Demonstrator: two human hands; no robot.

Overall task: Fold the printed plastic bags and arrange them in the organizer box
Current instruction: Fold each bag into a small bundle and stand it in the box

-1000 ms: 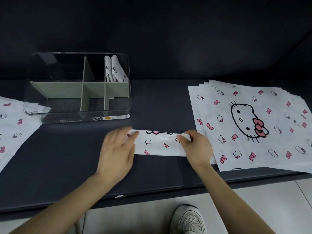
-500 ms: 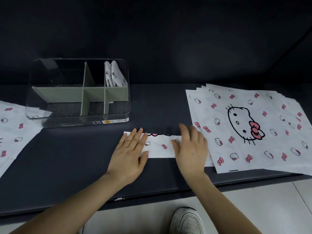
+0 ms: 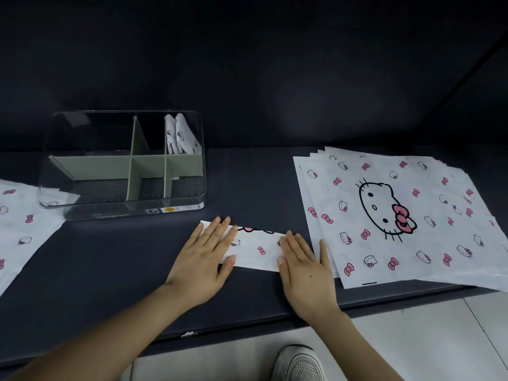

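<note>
1. The fingers (image 3: 220, 229) of the left hand (image 3: 202, 259) are held straight and close together. They are pressed flat on the left end of the folded bag (image 3: 258, 250), and nothing is gripped.
2. The fingers (image 3: 295, 243) of the right hand (image 3: 305, 266) are likewise laid straight and flat on the right end of that bag. The thumb is stretched out toward the right of the frame.
3. The folded bag is seen as a narrow white strip printed with pink bows. It lies flat on the dark bench (image 3: 110, 270) just below the frame's centre, between the two hands.
4. The clear organizer box (image 3: 110, 213) is set in the upper left of the frame, apart from the strip. It is split by grey-green dividers (image 3: 110, 167).
5. Two folded bags (image 3: 177, 137) are stood upright in the box's upper-right compartment.
6. A fanned stack of flat printed bags (image 3: 398, 215) is spread at the right of the frame, just beside the right hand.
7. More flat bags (image 3: 19, 224) are seen at the left edge, reaching the box's lower-left corner.
8. A white shoe (image 3: 299, 364) on a pale floor (image 3: 426, 339) is shown at the bottom.
</note>
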